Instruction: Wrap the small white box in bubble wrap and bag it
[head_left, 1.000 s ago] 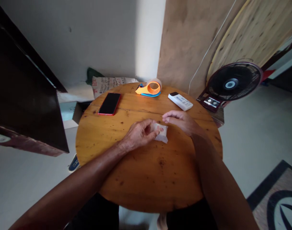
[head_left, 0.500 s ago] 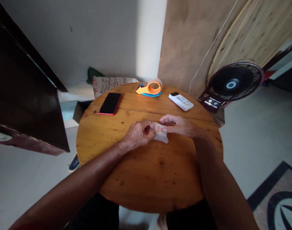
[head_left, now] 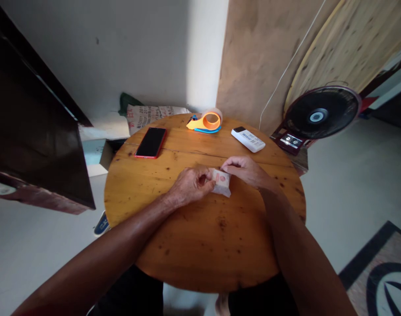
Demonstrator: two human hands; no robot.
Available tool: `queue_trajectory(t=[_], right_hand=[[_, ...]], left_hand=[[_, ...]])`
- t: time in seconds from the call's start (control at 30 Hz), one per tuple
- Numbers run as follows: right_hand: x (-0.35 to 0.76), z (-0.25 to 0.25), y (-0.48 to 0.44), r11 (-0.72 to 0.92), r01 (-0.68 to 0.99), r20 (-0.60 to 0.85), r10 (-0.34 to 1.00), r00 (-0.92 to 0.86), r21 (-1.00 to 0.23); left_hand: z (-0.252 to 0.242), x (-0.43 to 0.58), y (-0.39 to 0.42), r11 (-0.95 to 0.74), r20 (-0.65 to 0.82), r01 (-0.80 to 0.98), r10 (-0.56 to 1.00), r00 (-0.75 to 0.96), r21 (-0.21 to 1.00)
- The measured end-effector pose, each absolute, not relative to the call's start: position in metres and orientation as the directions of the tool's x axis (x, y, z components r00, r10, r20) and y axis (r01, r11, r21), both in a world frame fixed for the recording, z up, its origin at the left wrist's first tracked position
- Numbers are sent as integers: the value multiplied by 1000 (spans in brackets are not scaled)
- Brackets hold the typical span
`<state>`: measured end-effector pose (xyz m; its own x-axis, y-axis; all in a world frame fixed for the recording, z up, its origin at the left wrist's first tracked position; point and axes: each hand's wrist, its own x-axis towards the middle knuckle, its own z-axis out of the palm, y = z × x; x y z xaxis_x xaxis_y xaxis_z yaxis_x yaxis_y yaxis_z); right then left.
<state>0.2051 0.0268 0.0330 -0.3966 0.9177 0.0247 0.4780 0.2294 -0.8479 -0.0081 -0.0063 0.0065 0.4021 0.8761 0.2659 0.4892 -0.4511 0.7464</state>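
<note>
A small whitish wrapped packet (head_left: 222,184) with red print sits over the middle of the round wooden table. Its left edge is pinched between the thumb and curled fingers of my left hand (head_left: 192,184). On the other side, my right hand (head_left: 246,170) has its thumb and fingertips closed at the packet's upper right corner. The lower edge of the wrapper hangs loose and crinkled. What lies inside the packet is hidden.
On the round table (head_left: 193,245) lie a red-edged phone (head_left: 150,142), an orange tape dispenser (head_left: 205,122) and a white handheld device (head_left: 248,139). A fan (head_left: 316,115) stands to the right, a dark cabinet (head_left: 32,123) to the left.
My right thumb has drawn back off the packet's printed face to its upper right corner, baring more red print. My left hand keeps its pinch.
</note>
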Motion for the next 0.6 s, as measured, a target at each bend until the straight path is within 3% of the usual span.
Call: queue_trajectory(t=[0.23, 0.47, 0.6], right_hand=[[203, 30, 28, 245, 468, 95, 943, -320, -849], [201, 37, 26, 348, 256, 308, 934, -184, -902], [201, 40, 27, 352, 148, 345, 936, -73, -924]], left_hand=[[8, -8, -7, -410, 228, 502, 894, 385, 762], [6, -9, -6, -379, 182, 514, 902, 393, 770], [9, -10, -7, -371, 192, 511, 910, 369, 776]])
